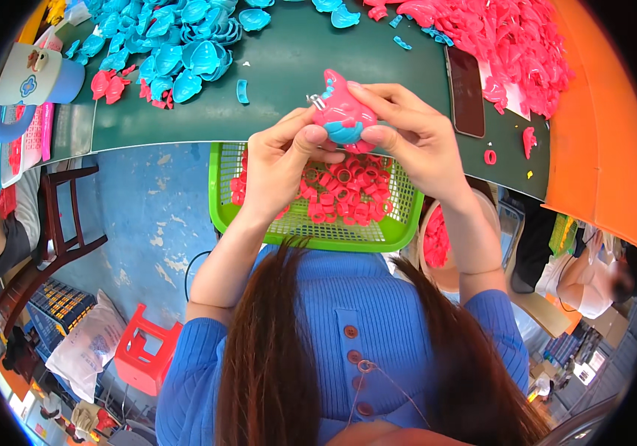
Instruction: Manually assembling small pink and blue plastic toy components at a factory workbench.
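Both my hands hold a small glossy pink and blue plastic toy (344,111) above the near edge of the green table. My left hand (283,157) is closed on its left side with thumb and fingers, beside a small silver metal piece (315,101). On the other side my right hand (416,135) pinches the toy, with one finger on its upper part and the thumb low on the blue part. Below, a green basket (318,242) holds many small pink rings (344,195); my left hand and forearm hide part of them.
Blue shell-like parts (203,58) are heaped at the far left, pink parts (474,37) at the far right. A dark phone (466,93) lies near the right. A mug (66,74) stands left. A red stool (147,349) and a dark wooden chair (62,215) are on the left floor.
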Action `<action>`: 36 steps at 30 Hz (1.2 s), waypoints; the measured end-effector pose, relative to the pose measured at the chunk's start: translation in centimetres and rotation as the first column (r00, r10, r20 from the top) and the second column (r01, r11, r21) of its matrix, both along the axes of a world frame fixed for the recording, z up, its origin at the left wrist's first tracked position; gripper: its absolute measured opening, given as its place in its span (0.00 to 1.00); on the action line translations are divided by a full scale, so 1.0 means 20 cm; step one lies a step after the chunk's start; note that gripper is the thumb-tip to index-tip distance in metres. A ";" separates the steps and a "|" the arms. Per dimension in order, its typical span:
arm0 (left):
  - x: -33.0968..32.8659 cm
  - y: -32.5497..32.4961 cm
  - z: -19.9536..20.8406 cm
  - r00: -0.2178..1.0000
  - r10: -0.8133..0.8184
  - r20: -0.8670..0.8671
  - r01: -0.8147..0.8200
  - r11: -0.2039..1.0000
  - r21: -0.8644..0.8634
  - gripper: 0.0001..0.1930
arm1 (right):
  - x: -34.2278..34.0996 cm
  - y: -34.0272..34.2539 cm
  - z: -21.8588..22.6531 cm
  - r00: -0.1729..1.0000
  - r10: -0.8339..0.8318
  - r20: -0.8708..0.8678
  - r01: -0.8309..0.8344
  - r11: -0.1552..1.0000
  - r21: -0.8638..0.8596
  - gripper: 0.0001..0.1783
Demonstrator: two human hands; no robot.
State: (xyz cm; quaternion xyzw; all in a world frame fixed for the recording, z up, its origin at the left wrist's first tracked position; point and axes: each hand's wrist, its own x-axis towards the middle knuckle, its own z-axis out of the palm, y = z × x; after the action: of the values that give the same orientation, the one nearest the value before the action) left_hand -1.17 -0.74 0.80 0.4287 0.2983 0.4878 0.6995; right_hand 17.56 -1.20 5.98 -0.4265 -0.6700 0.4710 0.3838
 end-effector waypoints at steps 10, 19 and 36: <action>-0.04 0.06 -0.06 0.998 -0.012 -0.059 0.000 0.979 -0.202 0.19 | -0.08 -0.04 -0.06 0.919 -0.165 0.358 0.088 0.971 0.222 0.42; -0.06 0.09 -0.03 0.996 -0.066 0.063 0.061 0.995 0.077 0.28 | -0.01 -0.08 -0.04 0.998 -0.025 -0.059 0.010 0.968 -0.250 0.27; -0.29 0.10 0.03 0.938 0.181 -0.297 -0.086 0.948 0.307 0.22 | -0.26 -0.17 -0.30 0.995 -0.091 -0.048 0.080 0.976 -0.202 0.13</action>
State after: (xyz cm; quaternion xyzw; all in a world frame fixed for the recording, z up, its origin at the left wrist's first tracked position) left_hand -6.91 1.31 1.40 0.5784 0.3624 0.4967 0.5361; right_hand 12.37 -4.59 -0.02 -0.4779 -0.5890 0.5310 0.3778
